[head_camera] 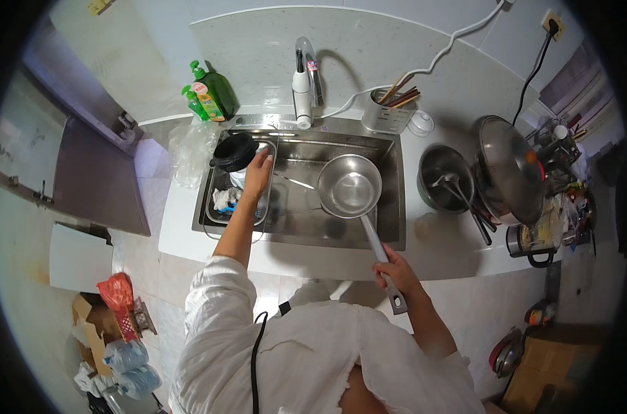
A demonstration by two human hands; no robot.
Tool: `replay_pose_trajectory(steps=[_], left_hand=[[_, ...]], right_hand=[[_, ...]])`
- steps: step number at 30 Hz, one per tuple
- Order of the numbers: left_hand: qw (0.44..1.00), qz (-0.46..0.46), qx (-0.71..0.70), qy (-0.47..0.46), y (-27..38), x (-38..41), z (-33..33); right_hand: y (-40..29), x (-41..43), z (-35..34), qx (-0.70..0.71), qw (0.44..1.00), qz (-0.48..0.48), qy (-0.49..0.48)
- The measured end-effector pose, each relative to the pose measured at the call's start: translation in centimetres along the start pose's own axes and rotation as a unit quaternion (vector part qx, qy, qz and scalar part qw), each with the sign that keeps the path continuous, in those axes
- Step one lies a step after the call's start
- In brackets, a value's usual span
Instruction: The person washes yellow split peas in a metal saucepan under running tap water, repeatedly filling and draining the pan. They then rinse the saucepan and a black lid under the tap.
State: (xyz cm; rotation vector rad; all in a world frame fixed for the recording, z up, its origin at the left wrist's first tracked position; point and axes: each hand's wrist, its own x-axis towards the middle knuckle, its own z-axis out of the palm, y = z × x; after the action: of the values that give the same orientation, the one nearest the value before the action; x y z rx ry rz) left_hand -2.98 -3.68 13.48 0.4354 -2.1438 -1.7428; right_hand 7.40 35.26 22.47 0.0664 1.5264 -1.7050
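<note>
My right hand [396, 271] grips the grey handle of a metal saucepan [349, 186], whose round bowl is over the right part of the stainless steel sink [298, 222]. At the sink's left side, my left hand [259, 173] reaches over a metal draining basket [264, 209]. Its fingers are by a black round bowl or pan [236, 151]; whether they grip it is unclear. Below that black vessel, a white item shows in part, and a crumpled white cloth [225, 198] lies nearer the front of the basket. A thin metal utensil [295, 181] lies between basket and saucepan.
Behind the sink rises a white faucet [302, 98], with green soap bottles [212, 95] to its left and a metal chopstick holder [388, 116] to its right. A metal pot with ladles [443, 178] and a large lidded wok [510, 168] stand right. A plastic bag [192, 152] lies left.
</note>
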Motion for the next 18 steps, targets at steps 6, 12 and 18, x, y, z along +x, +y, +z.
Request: replay_pose_trajectory(steps=[6,12,18], left_hand=[[0.971,-0.192,-0.145,-0.018,-0.9,7.6,2.4],[0.921,-0.244,-0.303,-0.027,-2.0,11.7,3.3],[0.941,-0.218,-0.258,-0.009,0.7,13.0,4.3]], right_hand=[[-1.3,1.3,1.9,0.091,0.995,0.036,0.011],[-1.6,2.2,2.4,0.146,0.987,0.061,-0.009],[-2.6,2.7,2.4,0.163,0.984,0.069,-0.03]])
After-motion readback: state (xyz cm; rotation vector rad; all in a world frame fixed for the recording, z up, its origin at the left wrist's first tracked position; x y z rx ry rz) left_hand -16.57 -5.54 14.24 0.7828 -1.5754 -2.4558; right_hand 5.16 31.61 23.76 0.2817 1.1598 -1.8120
